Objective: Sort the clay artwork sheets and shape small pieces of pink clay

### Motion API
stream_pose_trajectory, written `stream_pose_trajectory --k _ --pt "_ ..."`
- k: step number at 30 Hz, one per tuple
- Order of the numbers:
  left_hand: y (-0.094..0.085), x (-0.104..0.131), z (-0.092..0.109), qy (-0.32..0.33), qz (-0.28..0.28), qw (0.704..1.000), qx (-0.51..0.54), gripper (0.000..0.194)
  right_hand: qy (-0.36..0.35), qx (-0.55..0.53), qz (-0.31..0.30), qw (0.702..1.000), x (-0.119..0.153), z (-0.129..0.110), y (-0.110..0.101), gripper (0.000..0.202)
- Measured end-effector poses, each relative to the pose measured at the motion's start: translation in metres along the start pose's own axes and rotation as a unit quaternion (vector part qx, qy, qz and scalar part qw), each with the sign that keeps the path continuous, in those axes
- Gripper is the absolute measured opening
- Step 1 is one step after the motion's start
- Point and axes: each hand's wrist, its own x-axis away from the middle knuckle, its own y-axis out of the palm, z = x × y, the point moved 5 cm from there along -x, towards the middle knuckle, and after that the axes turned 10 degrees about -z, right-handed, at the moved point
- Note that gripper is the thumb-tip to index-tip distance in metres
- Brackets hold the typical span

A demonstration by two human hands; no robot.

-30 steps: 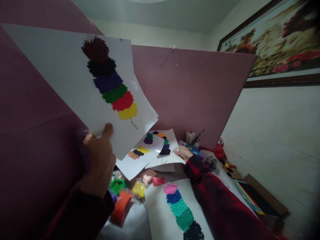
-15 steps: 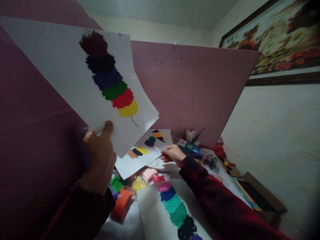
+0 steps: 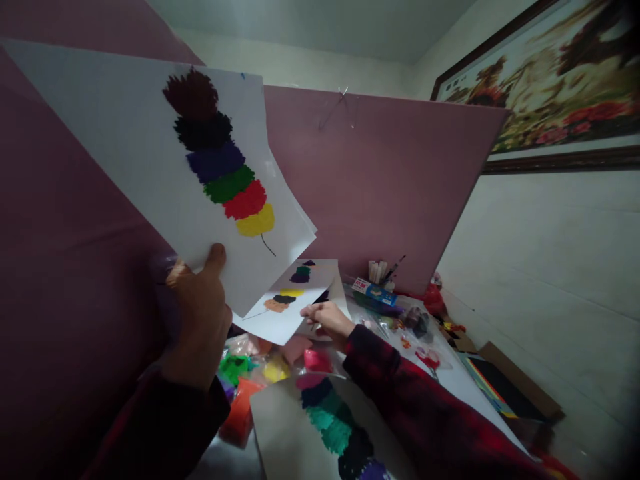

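Note:
My left hand [image 3: 200, 307] grips white drawing sheets [image 3: 125, 133] upright at left, thumb on the front. The top one carries a painted column of brown, black, purple, green, red and yellow bands with a thin dark stem. Lower down, my right hand [image 3: 327, 319] pinches the edge of another painted sheet [image 3: 260, 328] with yellow, black and tan patches. Part of that sheet is hidden behind the left-hand ones. Beneath it lies a further sheet [image 3: 343, 301], mostly covered. Nearest me is a sheet [image 3: 280, 433] with pink, blue, teal, black and purple bands.
Bagged clay lumps lie on the table, including orange [image 3: 239, 413], green [image 3: 234, 367] and pink [image 3: 317, 361]. Behind stand a pink board [image 3: 395, 173], white sticks [image 3: 377, 271] and a blue-white packet [image 3: 374, 291]. Red-handled scissors [image 3: 429, 360] and coloured paper [image 3: 505, 387] are at right.
My right hand has moved left and slightly down with the sheet it pinches, showing more of its painted patches. My left hand and its sheets have barely moved.

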Motion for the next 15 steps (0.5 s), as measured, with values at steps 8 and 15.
stream_pose_trajectory --k 8,15 --pt "-0.002 0.000 -0.005 -0.010 -0.005 1.000 -0.022 0.030 -0.047 0.117 0.167 0.978 -0.012 -0.006 -0.094 0.018" --pt "-0.001 0.001 -0.008 -0.016 -0.010 1.000 -0.023 0.026 -0.066 0.142 0.218 0.963 -0.028 0.016 -0.132 0.017"
